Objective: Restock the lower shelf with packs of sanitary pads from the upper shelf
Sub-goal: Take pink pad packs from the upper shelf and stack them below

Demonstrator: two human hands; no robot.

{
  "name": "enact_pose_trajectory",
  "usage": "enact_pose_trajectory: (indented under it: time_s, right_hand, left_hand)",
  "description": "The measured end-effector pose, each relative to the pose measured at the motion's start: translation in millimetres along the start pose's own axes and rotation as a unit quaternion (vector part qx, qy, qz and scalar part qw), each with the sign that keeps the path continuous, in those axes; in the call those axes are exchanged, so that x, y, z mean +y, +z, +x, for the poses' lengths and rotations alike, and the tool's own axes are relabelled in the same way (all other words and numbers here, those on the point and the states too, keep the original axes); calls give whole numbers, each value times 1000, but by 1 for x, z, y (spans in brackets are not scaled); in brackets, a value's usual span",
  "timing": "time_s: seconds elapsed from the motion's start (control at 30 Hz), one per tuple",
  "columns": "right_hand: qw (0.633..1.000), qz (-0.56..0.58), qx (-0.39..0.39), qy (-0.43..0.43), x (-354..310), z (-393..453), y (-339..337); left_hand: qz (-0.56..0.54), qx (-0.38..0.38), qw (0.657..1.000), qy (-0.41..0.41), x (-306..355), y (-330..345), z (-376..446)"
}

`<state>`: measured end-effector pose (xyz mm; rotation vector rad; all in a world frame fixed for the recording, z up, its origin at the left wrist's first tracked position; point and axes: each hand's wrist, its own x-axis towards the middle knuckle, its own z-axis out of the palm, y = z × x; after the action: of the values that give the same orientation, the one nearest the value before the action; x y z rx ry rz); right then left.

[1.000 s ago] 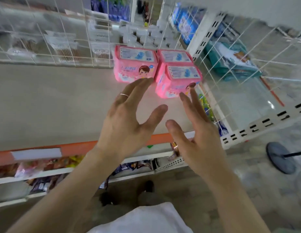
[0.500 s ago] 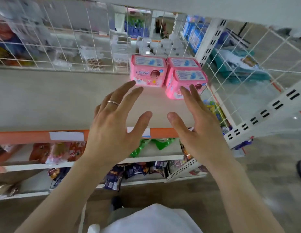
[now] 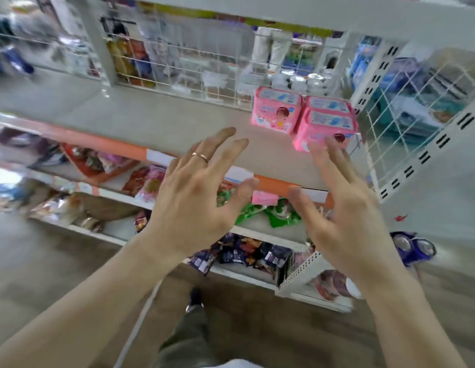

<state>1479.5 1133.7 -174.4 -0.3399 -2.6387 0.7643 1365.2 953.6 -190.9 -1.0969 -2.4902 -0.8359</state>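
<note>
**Hands raised short of the pink packs, nothing held**

Since half a second ago both hands sit lower against the shelf: the thumbs, then over the bare board, now overlap its orange front strip (image 3: 276, 185), and the three packs lie farther toward 1 o'clock.

Left hand (image 3: 196, 192): fingers straight and spread, ring (image 3: 200, 156) on one finger, palm down, holding nothing. Fingertips point to 1 o'clock, well short of the packs.

Right hand (image 3: 342, 208): fingers straight and loosely fanned, thumb out to 9 o'clock, holding nothing. Its fingertips overlap the lower edge of the nearest pack (image 3: 327, 128); contact cannot be told, blur too strong.

Sanitary pad packs: three pink ones at the right end of the grey shelf board (image 3: 156, 120). Nearest pack stands at the front; a second (image 3: 328, 103) is just behind it, touching; a third (image 3: 277, 110) stands beside them at 9 o'clock. White wire mesh (image 3: 194, 62) backs the board.

Below the orange strip, green wrappers (image 3: 279, 215) and dark snack packets (image 3: 247, 252) lie on lower tiers.
</note>
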Motion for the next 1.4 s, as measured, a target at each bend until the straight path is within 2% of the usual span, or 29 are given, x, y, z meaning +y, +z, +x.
enact_pose_trajectory:
  time_s: [0.2, 0.47, 0.87, 1.0, 1.17, 1.4]
  right_hand:
    - [998, 27, 1, -51, -16, -23, 1]
    - [999, 16, -2, -38, -36, -30, 18]
    - [998, -23, -27, -57, -140, 13, 74]
    - [996, -49, 14, -72, -168, 29, 81]
    - [991, -70, 69, -88, -190, 43, 75]
    - [980, -61, 170, -81, -217, 61, 53]
  left_hand:
    - [49, -13, 999, -17, 5, -33, -32]
    - [57, 18, 998, -13, -18, -57, -46]
    - [29, 49, 998, 11, -114, -125, -47]
    - [19, 58, 997, 41, -143, -147, -32]
    - [-16, 134, 987, 84, -162, -158, -13]
    - [-66, 140, 978, 139, -169, -176, 24]
